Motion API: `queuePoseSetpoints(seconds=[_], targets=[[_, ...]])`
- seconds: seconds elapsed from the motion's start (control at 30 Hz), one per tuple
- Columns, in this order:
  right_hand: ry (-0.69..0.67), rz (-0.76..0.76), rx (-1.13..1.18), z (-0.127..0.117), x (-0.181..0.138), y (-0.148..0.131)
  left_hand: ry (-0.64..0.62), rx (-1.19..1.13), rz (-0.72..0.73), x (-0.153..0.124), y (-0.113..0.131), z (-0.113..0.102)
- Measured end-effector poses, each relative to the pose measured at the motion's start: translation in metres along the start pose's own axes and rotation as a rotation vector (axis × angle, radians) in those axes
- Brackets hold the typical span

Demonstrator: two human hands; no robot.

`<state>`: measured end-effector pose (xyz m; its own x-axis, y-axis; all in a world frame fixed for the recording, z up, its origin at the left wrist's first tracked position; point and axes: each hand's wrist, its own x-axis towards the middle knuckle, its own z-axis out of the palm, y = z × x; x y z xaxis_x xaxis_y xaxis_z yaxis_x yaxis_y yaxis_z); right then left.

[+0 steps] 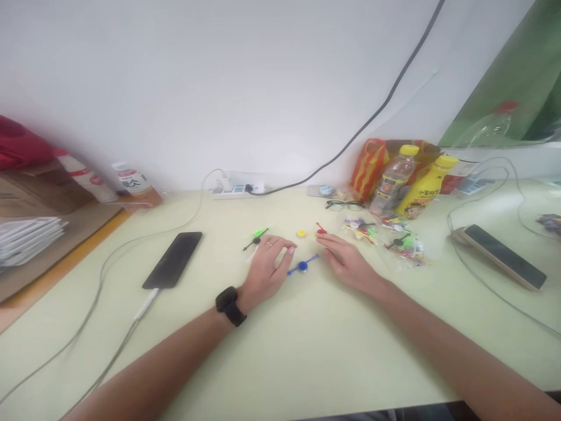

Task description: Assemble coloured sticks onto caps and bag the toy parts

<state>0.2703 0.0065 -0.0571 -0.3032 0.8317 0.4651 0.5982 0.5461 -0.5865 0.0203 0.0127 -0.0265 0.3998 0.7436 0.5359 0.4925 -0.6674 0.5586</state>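
My left hand (267,266), with a black watch on its wrist, lies on the pale green table (307,351), its fingers loosely curled. Its fingertips are close to a small blue plastic piece on a stick (302,266). My right hand (346,260) rests flat on the table just right of that blue piece, fingers stretched toward it. Beyond the hands lie a green and black piece (258,237), a yellow cap-like piece (301,233) and a red piece (321,230). Neither hand holds anything that I can see.
A black phone (174,259) on a white cable lies at the left. Clear bags of small coloured parts (401,242) lie right of my hands. Glasses (345,204), bottles (421,187), a power strip (234,188) and a second phone (504,255) stand further off.
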Motion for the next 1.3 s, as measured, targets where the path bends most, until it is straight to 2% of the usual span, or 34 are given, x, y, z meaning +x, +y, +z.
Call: queuePoseSetpoints(seconds=[0.43, 0.63, 0.97, 1.3], targets=[[-0.005, -0.016, -0.032, -0.002, 0.0, -0.003, 0.007, 0.0, 0.008, 0.0, -0.001, 0.001], [0.037, -0.013, -0.013, -0.004, 0.0, -0.002, 0.001, 0.001, 0.003, 0.0, 0.0, 0.0], [0.014, -0.011, -0.045, -0.003, -0.001, -0.001, 0.001, 0.017, 0.005, 0.001, 0.0, 0.001], [0.181, 0.046, -0.133, -0.028, 0.003, -0.003, 0.002, 0.014, 0.012, 0.0, -0.001, 0.001]])
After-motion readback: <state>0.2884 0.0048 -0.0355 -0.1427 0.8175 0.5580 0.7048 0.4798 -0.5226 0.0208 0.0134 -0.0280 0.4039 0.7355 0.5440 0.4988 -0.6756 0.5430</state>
